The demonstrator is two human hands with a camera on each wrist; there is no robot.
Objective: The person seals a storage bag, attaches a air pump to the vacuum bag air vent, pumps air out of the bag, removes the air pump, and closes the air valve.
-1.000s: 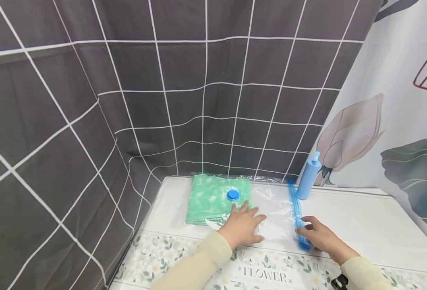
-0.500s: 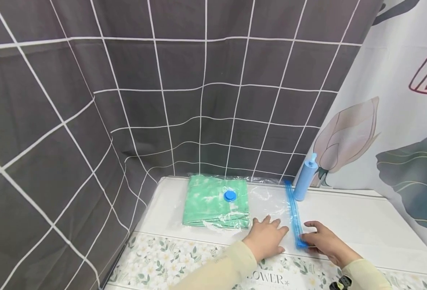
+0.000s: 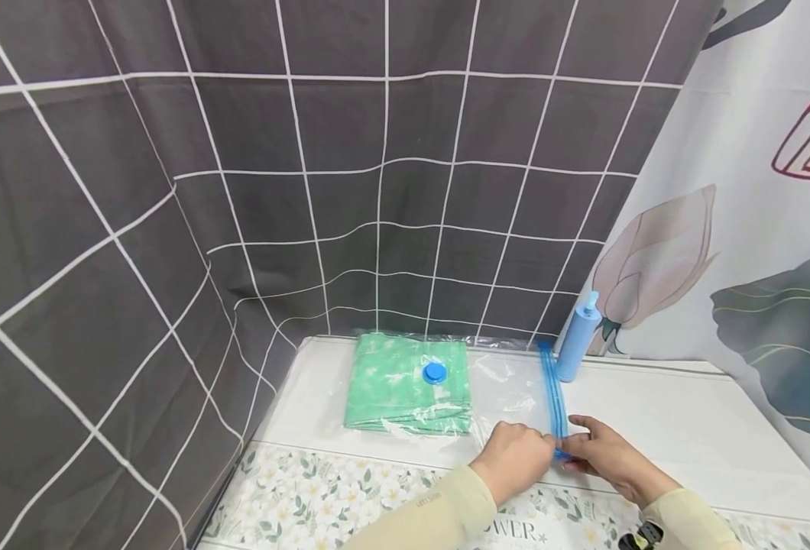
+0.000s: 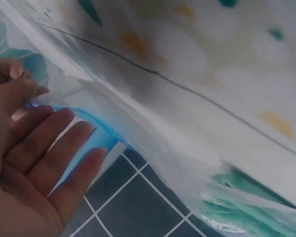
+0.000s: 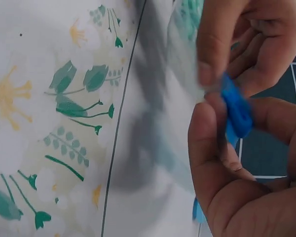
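A clear vacuum storage bag (image 3: 504,374) lies flat on the table, with a folded green cloth (image 3: 391,382) inside and a round blue valve (image 3: 435,373) on top. Along its right end runs a blue zip strip (image 3: 550,382). At the strip's near end, my left hand (image 3: 517,457) pinches the bag's edge between thumb and forefinger, its other fingers loosely bent in the left wrist view. Right beside it, my right hand (image 3: 604,456) pinches a darker blue zip slider (image 5: 238,112) between thumb and fingertip. The fingertips of both hands nearly meet around the slider.
Behind the strip's far end stands a light blue cylinder (image 3: 578,342) with a narrow nozzle. A floral cloth band (image 3: 322,485) runs along the table's front. Dark gridded curtain (image 3: 350,198) hangs behind and left, and a flower-patterned white curtain (image 3: 756,229) to the right.
My left hand has moved right from beside the green cloth to the strip's near end, and its spread fingers have closed into a pinch. My right hand has stayed by that end.
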